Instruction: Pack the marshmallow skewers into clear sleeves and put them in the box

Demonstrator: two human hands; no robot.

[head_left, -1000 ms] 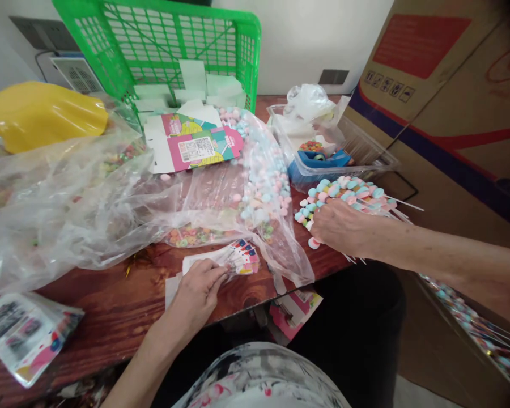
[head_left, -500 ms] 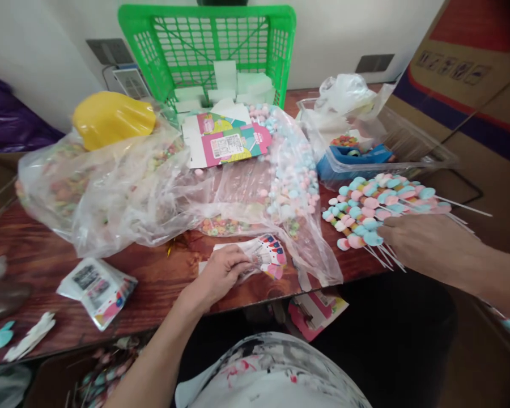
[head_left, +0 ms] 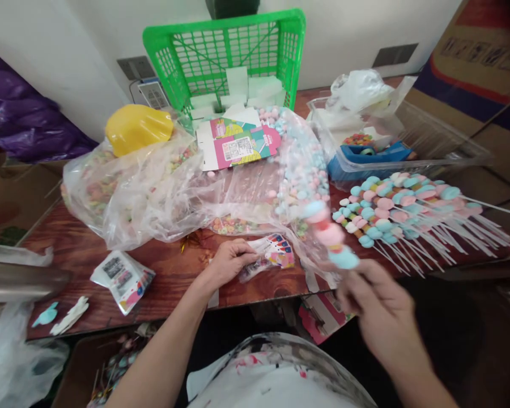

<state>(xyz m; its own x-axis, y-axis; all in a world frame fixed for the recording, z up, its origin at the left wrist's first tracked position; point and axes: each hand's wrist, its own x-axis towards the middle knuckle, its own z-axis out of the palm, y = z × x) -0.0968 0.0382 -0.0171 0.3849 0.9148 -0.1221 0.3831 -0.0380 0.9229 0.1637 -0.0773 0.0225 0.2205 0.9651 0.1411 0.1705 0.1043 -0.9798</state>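
My right hand is closed on the stick of a marshmallow skewer, its pink and blue candies blurred by motion above the table's front edge. To its right lies a pile of similar marshmallow skewers, white sticks pointing toward me. My left hand pinches a fanned stack of printed clear plastic bags on the table. Another stack of printed bags lies farther left. Just behind my hands spreads a large plastic bag of pink and blue marshmallows, with ring-shaped candies near its lower edge.
A green basket holding white boxes stands at the back. Left of it are a yellow bowl and a bag of ring candies. A clear tray with a blue holder sits at right. White gloves lie front left.
My right hand has lifted one marshmallow skewer from the pile and moved it left, toward the bags. My left hand still pinches the bag stack. The view has shifted.
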